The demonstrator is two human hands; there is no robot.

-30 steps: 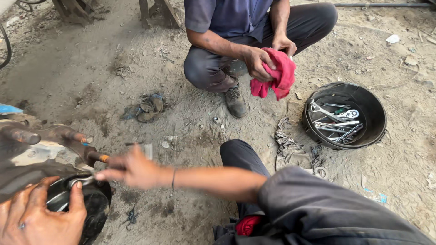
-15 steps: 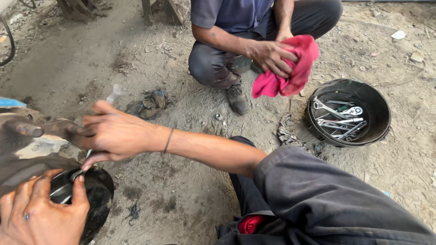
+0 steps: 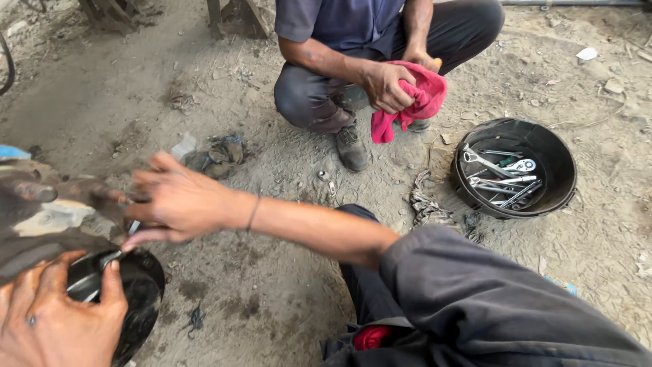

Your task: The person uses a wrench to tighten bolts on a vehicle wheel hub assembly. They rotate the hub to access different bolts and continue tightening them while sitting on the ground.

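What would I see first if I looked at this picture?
Probably the bright pink rag that another person, crouched at the top, holds in both hands. Next comes the black bowl full of shiny wrenches on the dirt at right. Down at left, the person's greasy left hand and right hand work on a dirty metal part.

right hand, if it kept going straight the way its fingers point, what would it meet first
The right hand points left toward the greasy, dirt-caked metal part; that would likely come first, its fingertips seemingly almost touching already, though depth is unclear.
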